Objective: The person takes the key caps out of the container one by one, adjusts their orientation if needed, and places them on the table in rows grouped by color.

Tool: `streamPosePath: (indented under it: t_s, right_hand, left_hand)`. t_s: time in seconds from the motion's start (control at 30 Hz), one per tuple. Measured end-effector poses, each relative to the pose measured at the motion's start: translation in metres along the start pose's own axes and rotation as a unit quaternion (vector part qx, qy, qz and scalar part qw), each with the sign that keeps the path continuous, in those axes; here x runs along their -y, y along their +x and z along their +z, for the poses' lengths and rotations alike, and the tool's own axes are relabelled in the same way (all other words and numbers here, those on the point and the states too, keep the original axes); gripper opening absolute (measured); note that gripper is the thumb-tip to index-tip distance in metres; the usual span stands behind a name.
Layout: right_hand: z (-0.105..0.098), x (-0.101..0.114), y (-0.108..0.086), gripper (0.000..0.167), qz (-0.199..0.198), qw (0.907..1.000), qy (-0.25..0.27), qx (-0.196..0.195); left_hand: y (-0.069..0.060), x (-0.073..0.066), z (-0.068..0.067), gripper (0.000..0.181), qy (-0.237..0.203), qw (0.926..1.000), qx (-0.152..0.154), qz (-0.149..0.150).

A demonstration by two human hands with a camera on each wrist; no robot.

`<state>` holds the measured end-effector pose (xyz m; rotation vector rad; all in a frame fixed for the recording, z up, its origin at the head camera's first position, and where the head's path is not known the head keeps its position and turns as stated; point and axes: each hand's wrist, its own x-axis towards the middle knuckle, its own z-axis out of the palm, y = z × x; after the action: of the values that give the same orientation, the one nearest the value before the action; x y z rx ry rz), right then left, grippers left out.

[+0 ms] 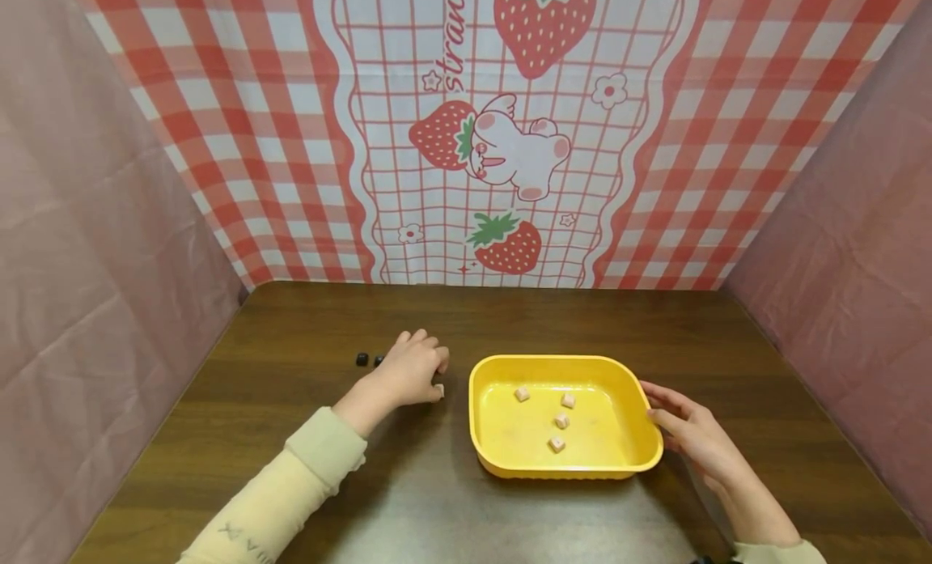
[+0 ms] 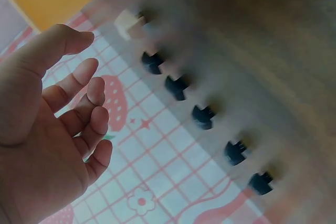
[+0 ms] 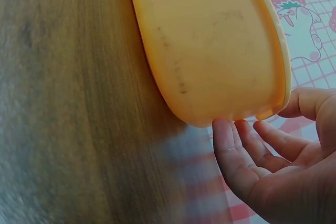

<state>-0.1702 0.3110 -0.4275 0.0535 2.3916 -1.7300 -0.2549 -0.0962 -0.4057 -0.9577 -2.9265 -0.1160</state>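
Note:
Fingers bent and holding nothing, the left hand (image 1: 409, 371) (image 2: 55, 114) hovers over the table left of a yellow basin (image 1: 561, 472) (image 3: 220, 66). A pale cube (image 1: 440, 391) (image 2: 126, 24) lies by its thumb in the head view; a gap separates them in the left wrist view. Black cubes (image 1: 362, 359) (image 2: 203, 116) stand in a row beyond that cube, some hidden behind the hand in the head view. The right hand (image 1: 702, 443) (image 3: 283, 166) grips the basin's right end, thumb at the rim and fingertips against the outer wall. Several pale cubes (image 1: 561, 421) lie spread inside the basin.
The brown wooden table (image 1: 408, 499) ends at the back against a red-and-white checked cloth (image 1: 284, 143) with strawberry prints. Pink cloth (image 1: 95, 224) hangs along the left side, and more pink cloth (image 1: 845, 224) along the right.

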Motion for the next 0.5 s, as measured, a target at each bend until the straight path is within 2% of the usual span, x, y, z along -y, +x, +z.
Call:
streamPosePath:
  t_s: [0.23,0.5]
  right_hand:
    - [0.001,0.000,0.000,0.060,-0.003,1.0000,0.009,0.002]
    - [0.001,0.000,0.000,0.060,-0.004,1.0000,0.004,0.001]
  left_hand:
    - [-0.001,-0.006,-0.017,0.028,-0.008,0.9997,-0.022,0.011]
    - [-0.002,-0.016,-0.035,0.025,0.011,0.9984,-0.051,0.023]
